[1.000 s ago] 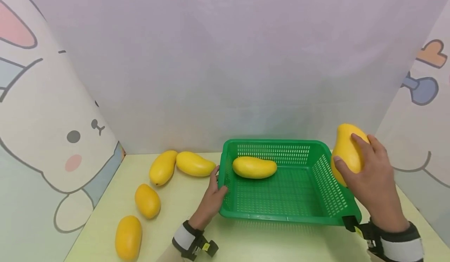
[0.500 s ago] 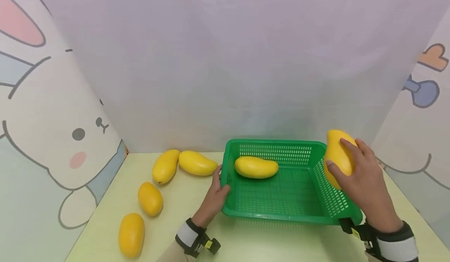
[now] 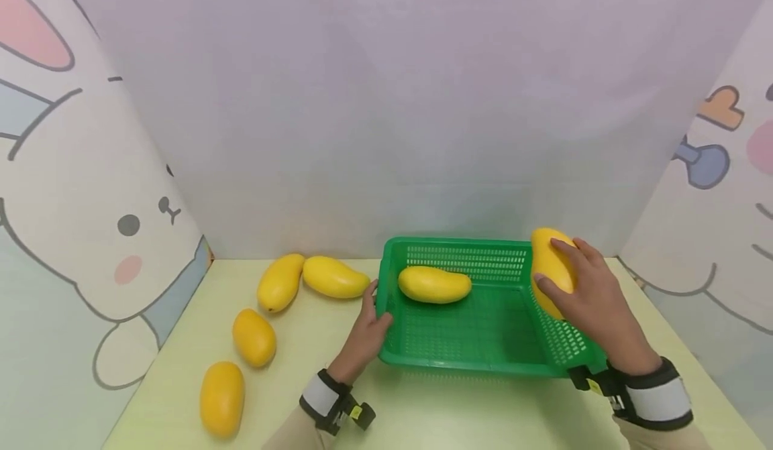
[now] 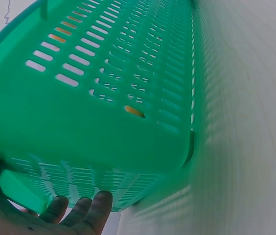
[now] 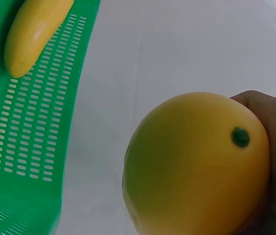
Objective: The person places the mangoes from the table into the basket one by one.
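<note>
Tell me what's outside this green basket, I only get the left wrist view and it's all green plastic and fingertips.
Observer: Four mangoes lie on the table, on the basket's left side.
Operator: Anything inside the basket?
Observer: One mango lies near its far wall.
Operator: Where's the other hand?
Observer: The right hand holds a sixth mango above the basket's right rim.
Operator: And mine?
Observer: The left hand holds the basket's left wall, thumb over the rim.
</note>
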The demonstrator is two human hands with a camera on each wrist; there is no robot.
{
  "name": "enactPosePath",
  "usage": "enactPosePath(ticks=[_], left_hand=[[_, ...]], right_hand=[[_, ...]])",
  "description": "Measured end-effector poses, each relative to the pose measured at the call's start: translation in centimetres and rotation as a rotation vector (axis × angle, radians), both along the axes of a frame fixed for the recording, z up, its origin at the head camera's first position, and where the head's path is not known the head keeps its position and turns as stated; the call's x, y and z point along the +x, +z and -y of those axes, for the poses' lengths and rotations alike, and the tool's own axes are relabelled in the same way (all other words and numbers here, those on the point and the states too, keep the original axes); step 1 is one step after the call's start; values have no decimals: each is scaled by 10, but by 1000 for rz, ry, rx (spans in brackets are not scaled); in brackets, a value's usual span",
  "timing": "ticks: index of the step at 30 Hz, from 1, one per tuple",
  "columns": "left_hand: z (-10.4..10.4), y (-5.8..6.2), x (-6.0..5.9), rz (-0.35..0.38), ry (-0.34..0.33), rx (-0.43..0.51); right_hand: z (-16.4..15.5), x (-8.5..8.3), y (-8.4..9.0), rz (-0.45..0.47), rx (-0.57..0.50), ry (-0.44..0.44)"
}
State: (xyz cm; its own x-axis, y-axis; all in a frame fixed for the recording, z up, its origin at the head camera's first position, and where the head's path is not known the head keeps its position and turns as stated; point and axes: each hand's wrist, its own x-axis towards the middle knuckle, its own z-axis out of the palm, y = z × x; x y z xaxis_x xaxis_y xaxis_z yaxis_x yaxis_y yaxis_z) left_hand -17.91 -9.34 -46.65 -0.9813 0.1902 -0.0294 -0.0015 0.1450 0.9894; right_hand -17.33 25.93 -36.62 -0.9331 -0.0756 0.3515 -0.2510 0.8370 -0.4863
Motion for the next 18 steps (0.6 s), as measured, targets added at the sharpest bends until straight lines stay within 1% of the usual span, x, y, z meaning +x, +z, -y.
enactPosePath(ticks=[3,10,14,18], left_hand=[[0,-1,-1,4,0,14],[-1,-1,0,-8,-17,20],[0,1,0,-23,-12,24],[0,3,2,-21,-6,29]], right_hand=[[2,-2,-2,30,5,33],[12,-4,-1,165,43,81],[18,-8,-1,185,53,103],[22,-13,-6,192,61,116]])
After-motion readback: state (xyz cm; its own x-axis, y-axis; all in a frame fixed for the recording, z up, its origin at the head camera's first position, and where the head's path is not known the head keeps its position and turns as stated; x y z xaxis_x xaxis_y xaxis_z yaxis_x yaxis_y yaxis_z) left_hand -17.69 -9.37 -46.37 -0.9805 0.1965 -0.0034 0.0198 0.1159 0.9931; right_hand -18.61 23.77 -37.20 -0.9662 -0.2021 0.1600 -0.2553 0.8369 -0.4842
